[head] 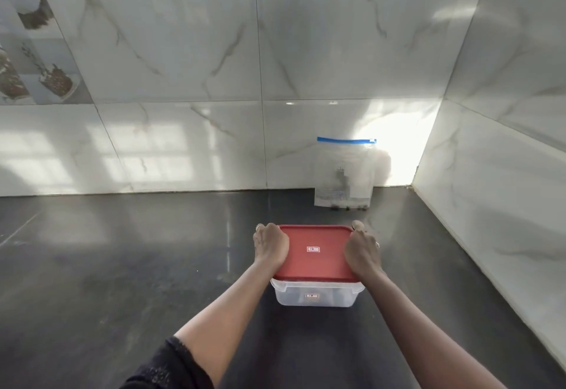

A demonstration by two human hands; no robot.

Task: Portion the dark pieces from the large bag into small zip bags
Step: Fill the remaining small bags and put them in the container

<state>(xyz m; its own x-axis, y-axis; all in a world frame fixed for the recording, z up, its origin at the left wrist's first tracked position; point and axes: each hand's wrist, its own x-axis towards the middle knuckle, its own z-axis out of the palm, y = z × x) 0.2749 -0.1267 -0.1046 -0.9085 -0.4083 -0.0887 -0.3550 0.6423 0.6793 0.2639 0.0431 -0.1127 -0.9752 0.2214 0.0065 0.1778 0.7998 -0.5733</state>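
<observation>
red lid (315, 253) in fingers (267, 235); bag (344, 174) beyond, seemingly near-empty

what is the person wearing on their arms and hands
Bare forearms, no gloves or watch. A black textured sleeve ends near the left elbow; no sleeve shows on the right. The left hand wears a ring and the right hand wears another ring.

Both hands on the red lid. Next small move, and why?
Probably pry the lid off: the left hand and right hand grip its opposite edges, it sits closed on the tub, and the bag leans untouched against the wall.
</observation>
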